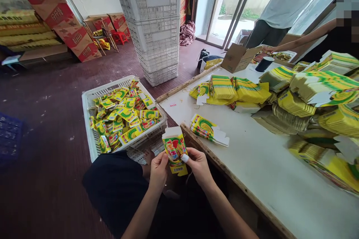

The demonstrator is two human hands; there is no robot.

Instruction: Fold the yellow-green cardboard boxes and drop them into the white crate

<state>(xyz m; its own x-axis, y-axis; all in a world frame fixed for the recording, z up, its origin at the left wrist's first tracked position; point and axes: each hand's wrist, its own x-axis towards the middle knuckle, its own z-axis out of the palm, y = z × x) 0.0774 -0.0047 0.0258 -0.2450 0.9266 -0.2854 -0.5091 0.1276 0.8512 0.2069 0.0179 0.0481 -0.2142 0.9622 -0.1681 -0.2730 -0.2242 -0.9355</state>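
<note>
Carton (174, 148), yellow, between left hand (158, 168) and right hand (198, 165), both pinching its sides

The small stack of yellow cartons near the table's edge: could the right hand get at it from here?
Probably yes: the stack lies just across the wooden edge from the right hand, with nothing piled between, though that hand would likely have to release the held carton.

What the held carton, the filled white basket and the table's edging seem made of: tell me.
Held carton: likely thin paperboard, somewhat glossy print outside, unprinted white flap.
White basket: probably moulded plastic, semi-matt, given its slotted walls.
Table edging: seemingly bare wood, brown and rough-looking; any coating is unclear.
</note>
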